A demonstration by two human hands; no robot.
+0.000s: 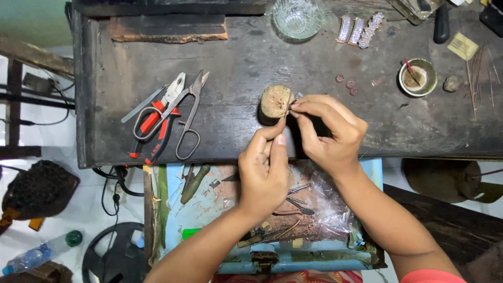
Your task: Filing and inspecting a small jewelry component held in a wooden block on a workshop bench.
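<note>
Both hands are working close together at the front edge of the dark wooden counter (236,57). The left hand (263,170) is reaching up with its thumb and forefinger drawn together, their tips touching the lower side of a small round wooden block (275,102) that is sitting on the counter near its middle. The right hand (331,133) is curling in from the other side, its fingertips (296,106) pressed together and pinching something tiny against the block's right edge; what that piece is, I cannot tell, since it is too small and mostly hidden. To the left on the counter, a pair of red-handled pliers (157,123) is lying crossed under a pair of metal shears (188,112), well apart from the hands. At the far edge a clear glass bowl (297,18) is standing, and just to its right several glittering strips of jewellery (359,30) are lying side by side. Three little reddish round pieces (347,84) are resting between the block and a small round dish (418,77) with a red-tipped stick leaning in it. Below the counter, under the forearms, a blue tray (209,204) is holding scattered small tools and a crumpled clear plastic bag (330,209). On the floor at the lower left a plastic bottle (42,252) is lying on its side.
</note>
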